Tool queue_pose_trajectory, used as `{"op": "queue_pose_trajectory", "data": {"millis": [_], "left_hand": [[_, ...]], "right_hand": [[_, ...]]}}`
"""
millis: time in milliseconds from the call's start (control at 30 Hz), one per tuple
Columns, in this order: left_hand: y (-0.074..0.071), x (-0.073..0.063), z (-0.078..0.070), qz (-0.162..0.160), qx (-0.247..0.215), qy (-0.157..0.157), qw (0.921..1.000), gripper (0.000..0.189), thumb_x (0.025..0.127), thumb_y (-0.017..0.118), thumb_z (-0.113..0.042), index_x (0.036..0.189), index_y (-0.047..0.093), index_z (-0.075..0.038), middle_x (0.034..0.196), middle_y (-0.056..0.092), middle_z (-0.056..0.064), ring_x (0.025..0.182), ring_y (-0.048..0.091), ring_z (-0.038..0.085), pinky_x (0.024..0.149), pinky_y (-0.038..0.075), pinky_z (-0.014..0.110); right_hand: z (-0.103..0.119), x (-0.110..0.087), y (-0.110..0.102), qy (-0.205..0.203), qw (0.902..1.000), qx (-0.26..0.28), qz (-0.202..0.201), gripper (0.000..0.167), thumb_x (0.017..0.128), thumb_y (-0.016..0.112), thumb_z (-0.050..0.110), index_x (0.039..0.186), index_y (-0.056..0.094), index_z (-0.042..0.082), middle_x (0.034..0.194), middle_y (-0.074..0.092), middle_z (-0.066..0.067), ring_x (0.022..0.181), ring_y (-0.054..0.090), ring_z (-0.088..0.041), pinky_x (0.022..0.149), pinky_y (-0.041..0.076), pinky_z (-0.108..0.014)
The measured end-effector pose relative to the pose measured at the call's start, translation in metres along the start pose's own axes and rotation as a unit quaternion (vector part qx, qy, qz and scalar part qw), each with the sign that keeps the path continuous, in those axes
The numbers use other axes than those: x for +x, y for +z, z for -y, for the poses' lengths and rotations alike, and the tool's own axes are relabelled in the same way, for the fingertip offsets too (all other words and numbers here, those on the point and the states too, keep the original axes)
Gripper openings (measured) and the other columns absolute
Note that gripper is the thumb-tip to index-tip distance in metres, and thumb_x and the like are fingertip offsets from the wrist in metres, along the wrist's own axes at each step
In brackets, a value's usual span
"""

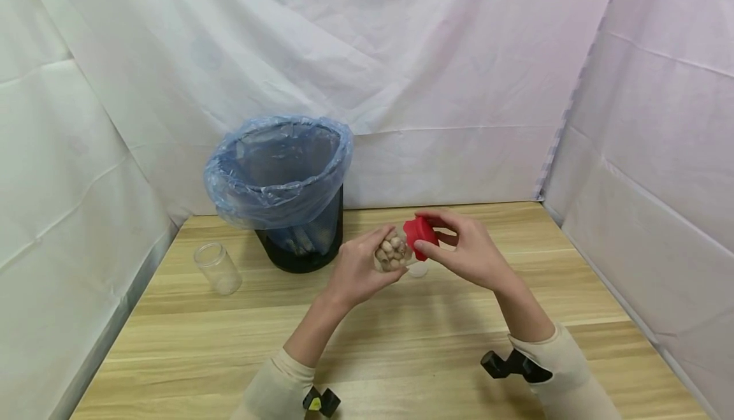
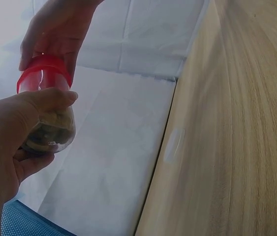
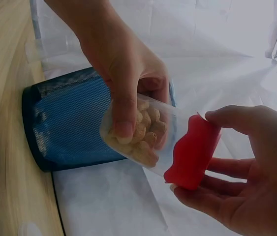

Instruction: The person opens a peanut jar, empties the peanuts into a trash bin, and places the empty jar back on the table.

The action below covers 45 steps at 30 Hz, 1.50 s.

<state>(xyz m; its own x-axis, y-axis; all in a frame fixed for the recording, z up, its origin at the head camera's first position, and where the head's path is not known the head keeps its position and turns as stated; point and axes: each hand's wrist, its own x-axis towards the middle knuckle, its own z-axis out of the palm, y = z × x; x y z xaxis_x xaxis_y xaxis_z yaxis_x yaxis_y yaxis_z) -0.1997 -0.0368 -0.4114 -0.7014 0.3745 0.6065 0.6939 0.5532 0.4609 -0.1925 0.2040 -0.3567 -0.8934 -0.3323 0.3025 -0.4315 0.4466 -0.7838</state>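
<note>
A clear jar point(image 3: 170, 152) holds several tan, lumpy nuts point(image 1: 391, 253) that look like peanuts in their shells. My left hand point(image 1: 357, 270) grips the jar's body, thumb on one side and fingers on the other, and holds it tilted above the table. Over the jar's mouth sits a red cap point(image 3: 193, 153) with a wavy edge. My right hand point(image 1: 471, 253) pinches this cap between thumb and fingers. In the left wrist view, the jar point(image 2: 62, 125) shows below the cap point(image 2: 45, 71), partly hidden by the left thumb.
A black mesh bin point(image 1: 338, 229) lined with a blue plastic bag point(image 1: 275, 206) stands at the back left of the wooden table point(image 1: 395, 356). Left of it is a clear uncapped jar point(image 1: 223, 273). A small whitish disc point(image 1: 418, 270) lies below the hands. White cloth point(image 1: 430, 76) surrounds the table.
</note>
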Motion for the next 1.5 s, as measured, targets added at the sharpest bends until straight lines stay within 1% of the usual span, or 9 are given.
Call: {"op": "queue_pose_trajectory", "data": {"millis": [200, 300, 433, 667, 833, 1033, 1200, 1333, 1500], "left_hand": [[0.0002, 0.0005, -0.0004, 0.002, 0.001, -0.001, 1.0000, 0.072, 0.077, 0.100, -0.024, 0.139, 0.068, -0.004, 0.130, 0.077, 0.009, 0.109, 0.078, 0.021, 0.090, 0.066, 0.034], [0.0003, 0.0010, -0.0007, 0.004, 0.006, 0.001, 1.0000, 0.072, 0.078, 0.100, -0.025, 0.139, 0.068, -0.004, 0.132, 0.077, 0.009, 0.111, 0.078, 0.021, 0.092, 0.065, 0.034], [0.0000, 0.0013, -0.0007, 0.009, 0.010, 0.000, 0.9999, 0.072, 0.078, 0.100, -0.025, 0.139, 0.069, -0.004, 0.132, 0.077, 0.009, 0.111, 0.078, 0.021, 0.093, 0.065, 0.033], [-0.0010, 0.0013, -0.0004, 0.011, 0.006, -0.005, 0.9999, 0.072, 0.078, 0.100, -0.025, 0.139, 0.069, -0.004, 0.132, 0.077, 0.009, 0.111, 0.078, 0.021, 0.092, 0.065, 0.035], [-0.0009, 0.0007, 0.0007, 0.012, 0.005, -0.006, 0.9999, 0.073, 0.078, 0.100, -0.025, 0.140, 0.069, -0.004, 0.133, 0.077, 0.009, 0.112, 0.078, 0.022, 0.092, 0.065, 0.035], [-0.0011, 0.0006, 0.0002, 0.008, 0.009, 0.002, 0.9999, 0.072, 0.077, 0.100, -0.024, 0.139, 0.068, -0.004, 0.132, 0.077, 0.009, 0.110, 0.078, 0.021, 0.091, 0.065, 0.034], [-0.0012, 0.0007, -0.0006, 0.015, 0.017, 0.002, 0.9997, 0.071, 0.078, 0.099, -0.024, 0.139, 0.068, -0.005, 0.131, 0.077, 0.008, 0.108, 0.078, 0.020, 0.090, 0.065, 0.033], [-0.0007, 0.0009, -0.0004, 0.017, 0.020, 0.003, 0.9996, 0.070, 0.078, 0.099, -0.025, 0.138, 0.068, -0.006, 0.131, 0.077, 0.007, 0.107, 0.078, 0.020, 0.089, 0.065, 0.033], [-0.0009, 0.0005, -0.0004, 0.016, 0.019, -0.001, 0.9997, 0.072, 0.078, 0.099, -0.026, 0.140, 0.068, -0.005, 0.134, 0.076, 0.008, 0.110, 0.078, 0.020, 0.091, 0.065, 0.034]], "right_hand": [[0.0028, -0.0010, 0.0019, 0.060, 0.9954, -0.054, -0.052, 0.052, 0.100, 0.077, 0.044, 0.140, 0.070, 0.010, 0.131, 0.076, -0.013, 0.113, 0.077, -0.033, 0.089, 0.067, -0.042], [0.0041, -0.0009, 0.0025, 0.070, 0.9925, -0.076, -0.064, 0.050, 0.099, 0.077, 0.049, 0.134, 0.074, 0.013, 0.124, 0.079, -0.009, 0.109, 0.079, -0.030, 0.082, 0.067, -0.040], [0.0041, -0.0007, 0.0019, 0.063, 0.9937, -0.073, -0.057, 0.046, 0.099, 0.079, 0.046, 0.131, 0.075, 0.012, 0.122, 0.079, -0.009, 0.108, 0.079, -0.029, 0.083, 0.067, -0.037], [-0.0004, -0.0009, -0.0022, 0.016, 0.9998, -0.009, -0.007, 0.050, 0.097, 0.084, 0.024, 0.142, 0.067, 0.007, 0.137, 0.072, -0.013, 0.120, 0.075, -0.032, 0.099, 0.063, -0.042], [-0.0013, -0.0001, -0.0032, -0.011, 0.9998, 0.014, 0.010, 0.051, 0.096, 0.083, 0.015, 0.143, 0.066, 0.007, 0.141, 0.069, -0.012, 0.121, 0.074, -0.032, 0.102, 0.061, -0.042], [-0.0007, -0.0004, -0.0008, 0.029, 0.9995, -0.007, -0.006, 0.054, 0.099, 0.082, 0.029, 0.146, 0.064, 0.008, 0.142, 0.068, -0.014, 0.123, 0.073, -0.035, 0.101, 0.062, -0.047], [0.0023, -0.0002, 0.0021, 0.077, 0.9943, -0.062, -0.038, 0.054, 0.099, 0.078, 0.047, 0.139, 0.069, 0.011, 0.131, 0.075, -0.011, 0.114, 0.077, -0.031, 0.087, 0.067, -0.042], [0.0036, -0.0002, 0.0032, 0.075, 0.9930, -0.079, -0.046, 0.050, 0.098, 0.079, 0.049, 0.132, 0.074, 0.013, 0.122, 0.079, -0.008, 0.107, 0.078, -0.027, 0.081, 0.066, -0.037], [0.0005, 0.0000, 0.0014, 0.041, 0.9982, -0.041, -0.016, 0.049, 0.098, 0.083, 0.034, 0.138, 0.070, 0.010, 0.131, 0.075, -0.011, 0.115, 0.076, -0.030, 0.094, 0.065, -0.043]]}}
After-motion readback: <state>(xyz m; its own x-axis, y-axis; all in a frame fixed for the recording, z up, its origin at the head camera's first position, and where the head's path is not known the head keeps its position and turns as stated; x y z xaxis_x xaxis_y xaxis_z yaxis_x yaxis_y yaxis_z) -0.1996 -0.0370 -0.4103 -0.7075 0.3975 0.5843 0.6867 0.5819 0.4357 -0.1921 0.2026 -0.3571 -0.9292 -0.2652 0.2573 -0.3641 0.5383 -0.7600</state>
